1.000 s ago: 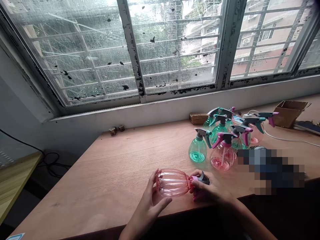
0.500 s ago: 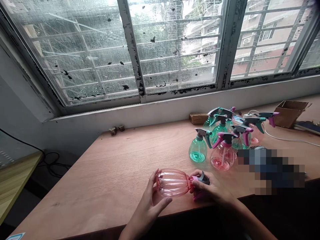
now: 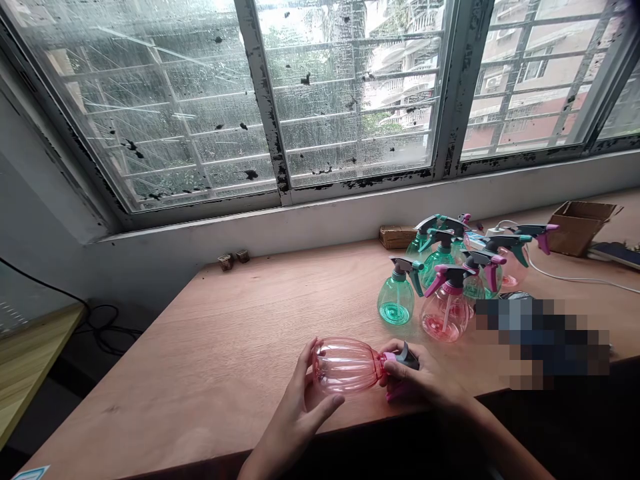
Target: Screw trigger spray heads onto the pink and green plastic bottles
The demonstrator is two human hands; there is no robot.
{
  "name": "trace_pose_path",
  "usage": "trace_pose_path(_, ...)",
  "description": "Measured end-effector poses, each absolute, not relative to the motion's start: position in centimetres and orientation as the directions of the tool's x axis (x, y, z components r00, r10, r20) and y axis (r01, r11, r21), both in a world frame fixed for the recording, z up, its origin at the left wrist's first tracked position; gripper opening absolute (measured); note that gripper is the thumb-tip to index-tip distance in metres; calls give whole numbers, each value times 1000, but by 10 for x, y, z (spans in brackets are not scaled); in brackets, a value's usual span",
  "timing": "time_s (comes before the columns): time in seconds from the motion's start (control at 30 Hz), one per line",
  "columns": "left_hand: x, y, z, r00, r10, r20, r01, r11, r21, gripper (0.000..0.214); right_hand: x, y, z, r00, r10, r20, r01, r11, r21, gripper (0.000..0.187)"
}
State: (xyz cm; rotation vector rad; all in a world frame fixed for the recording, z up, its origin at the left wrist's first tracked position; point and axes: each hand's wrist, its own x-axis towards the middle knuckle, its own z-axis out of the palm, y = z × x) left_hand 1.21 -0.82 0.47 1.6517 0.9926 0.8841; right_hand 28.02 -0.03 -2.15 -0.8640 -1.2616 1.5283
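Note:
A clear pink spray bottle (image 3: 347, 365) lies on its side in the air just over the table's front edge, base to the left. My right hand (image 3: 420, 377) is closed around its neck and grey-and-pink trigger head (image 3: 407, 357). At the base, my left hand (image 3: 300, 407) cups the bottle, fingers against the bottom and thumb along the near side. No liquid shows inside it. Beyond my right hand stand several upright spray bottles, among them a green one (image 3: 395, 301) and a pink one (image 3: 444, 319), each with a little liquid.
The wooden table (image 3: 225, 347) runs along a barred window. At the back are a small cardboard box (image 3: 397, 237), an open carton (image 3: 577, 230) and two small dark blocks (image 3: 226, 261). A white cable (image 3: 575, 277) crosses the right side, near a blurred-out object (image 3: 550, 340).

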Motion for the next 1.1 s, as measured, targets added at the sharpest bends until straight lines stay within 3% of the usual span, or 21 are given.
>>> trace_pose_path(1.1,13,-6,0,391,908,152,166,-232,958,86,285,2,-27,-328,942,68,-182,7,-983,35)
